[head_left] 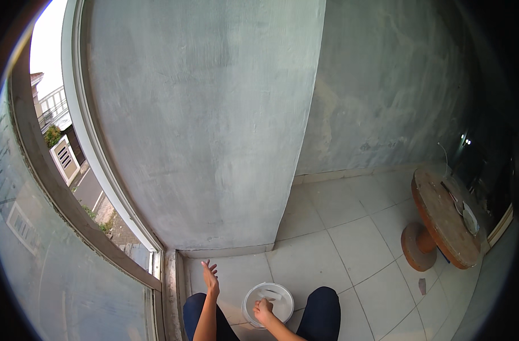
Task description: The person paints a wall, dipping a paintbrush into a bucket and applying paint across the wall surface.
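Between my knees on the tiled floor stands a round white bucket (291,301) with pale contents. My right hand (263,311) is over its near part, fingers closed. Just beyond the fingers, inside the bucket, shows a flat pale piece (270,294); whether the hand grips it is too small to tell. My left hand (211,277) is raised to the left of the bucket, above my left knee. Its fingers are spread and it holds nothing.
A grey plastered wall (197,125) rises in front, with a recessed wall (378,96) to its right. At left is a window frame (109,182) with glass panes and a street outside. A wooden spool table (441,221) with small items stands at right.
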The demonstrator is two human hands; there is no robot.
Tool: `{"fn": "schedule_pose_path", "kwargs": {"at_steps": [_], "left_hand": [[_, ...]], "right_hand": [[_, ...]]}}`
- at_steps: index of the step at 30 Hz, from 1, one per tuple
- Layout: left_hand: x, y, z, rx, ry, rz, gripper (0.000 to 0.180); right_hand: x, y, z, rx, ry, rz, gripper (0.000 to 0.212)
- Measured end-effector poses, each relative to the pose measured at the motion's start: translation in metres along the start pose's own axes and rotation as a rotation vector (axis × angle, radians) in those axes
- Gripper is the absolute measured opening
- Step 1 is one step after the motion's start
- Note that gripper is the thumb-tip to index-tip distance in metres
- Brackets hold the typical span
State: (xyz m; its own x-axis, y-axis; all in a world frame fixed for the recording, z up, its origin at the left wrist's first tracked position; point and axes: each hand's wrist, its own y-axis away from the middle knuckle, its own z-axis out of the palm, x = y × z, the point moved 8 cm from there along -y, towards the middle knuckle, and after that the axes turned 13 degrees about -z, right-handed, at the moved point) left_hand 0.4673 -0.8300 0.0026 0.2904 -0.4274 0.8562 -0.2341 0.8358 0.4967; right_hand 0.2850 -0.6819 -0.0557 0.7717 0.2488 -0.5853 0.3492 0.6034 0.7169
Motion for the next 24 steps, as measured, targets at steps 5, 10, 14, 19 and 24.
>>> {"fn": "schedule_pose_path", "kwargs": {"at_steps": [5,10,14,19,24], "left_hand": [[-0.001,-0.005,-0.005,-0.035,-0.046,-0.003,0.075],[0.001,-0.004,0.002,-0.056,-0.058,0.012,0.076],[0.001,-0.003,-0.003,-0.046,-0.063,0.002,0.075],[0.003,-0.005,-0.01,-0.012,-0.008,0.017,0.074],[0.008,0.0,-0.02,0.097,0.035,0.056,0.072]], "right_hand": [[-0.018,0.035,0.011,-0.042,-0.006,-0.105,0.008],[-0.027,0.079,0.005,-0.168,0.05,-0.203,0.012],[-0.025,0.107,-0.027,-0.128,0.18,-0.227,0.011],[-0.069,0.126,0.008,-0.402,0.343,-0.22,0.013],[-0.071,0.064,0.113,-0.642,0.306,-0.196,0.017]]}}
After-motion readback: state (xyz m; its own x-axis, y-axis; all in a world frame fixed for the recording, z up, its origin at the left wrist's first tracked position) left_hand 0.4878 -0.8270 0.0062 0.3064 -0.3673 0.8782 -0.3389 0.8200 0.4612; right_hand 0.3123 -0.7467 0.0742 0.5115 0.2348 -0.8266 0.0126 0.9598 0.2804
